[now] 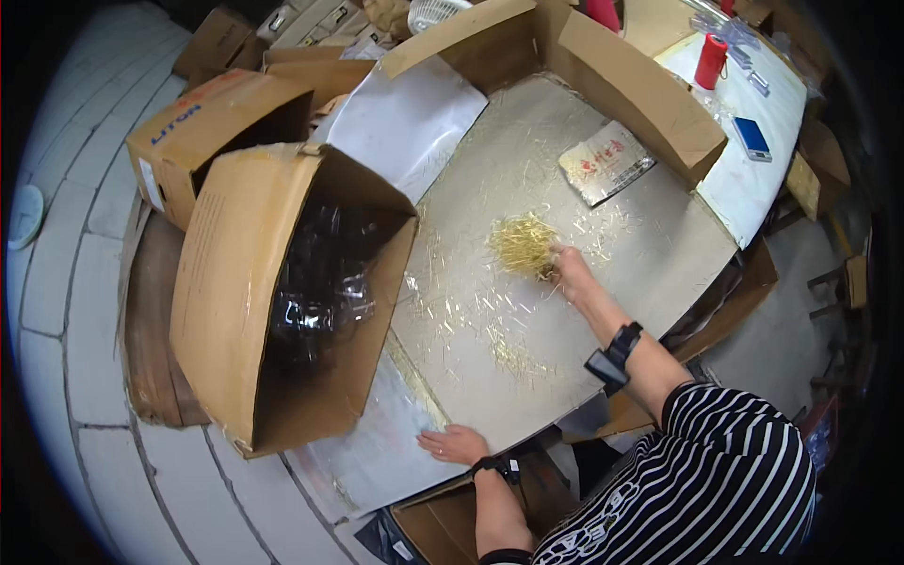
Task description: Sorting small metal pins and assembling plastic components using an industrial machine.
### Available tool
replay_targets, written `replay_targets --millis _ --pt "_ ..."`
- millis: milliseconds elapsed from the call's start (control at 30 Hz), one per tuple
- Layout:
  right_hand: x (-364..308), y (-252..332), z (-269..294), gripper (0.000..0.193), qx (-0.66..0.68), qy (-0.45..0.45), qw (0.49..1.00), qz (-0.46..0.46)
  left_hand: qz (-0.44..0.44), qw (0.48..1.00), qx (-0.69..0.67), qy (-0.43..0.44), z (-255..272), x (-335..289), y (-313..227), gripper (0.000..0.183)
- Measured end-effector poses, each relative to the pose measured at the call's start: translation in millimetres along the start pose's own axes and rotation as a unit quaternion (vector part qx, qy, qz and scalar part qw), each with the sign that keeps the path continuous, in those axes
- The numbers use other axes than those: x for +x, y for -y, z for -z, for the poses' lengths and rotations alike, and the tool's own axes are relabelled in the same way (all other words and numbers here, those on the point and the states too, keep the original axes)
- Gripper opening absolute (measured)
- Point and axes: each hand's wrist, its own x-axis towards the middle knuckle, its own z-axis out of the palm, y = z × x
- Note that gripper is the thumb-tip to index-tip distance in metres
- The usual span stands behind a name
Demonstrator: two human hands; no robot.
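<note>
A dense clump of thin gold-coloured strands [521, 245] rests near the middle of the grey tabletop [508, 395]. At its right edge my right hand [570, 271] is closed on the strands, its fingertips partly hidden among them. Loose gold strands [513, 353] lie scattered over the surface around and nearer to me. My left hand [455, 443] lies flat near the table's front edge, fingers spread, holding nothing. It touches a pale sheet [386, 452] beside the grey board.
An open cardboard box [235, 282] with dark, shiny plastic inside stands at the left. Cardboard flaps [640, 85] wall the far side. A printed flattened packet [607, 162] lies beyond the clump. A red cylinder [711, 61] and blue device [751, 138] sit far right.
</note>
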Motion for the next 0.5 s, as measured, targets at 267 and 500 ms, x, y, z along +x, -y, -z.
replay_targets --millis 267,500 --pt "1 35 8 0.016 0.086 -0.058 0.995 -0.006 -0.01 1.0 -0.016 0.004 2 6 -6 0.056" --pt "-5 27 29 0.012 0.179 0.016 0.984 0.008 -0.006 1.0 0.003 0.011 1 3 -3 0.055"
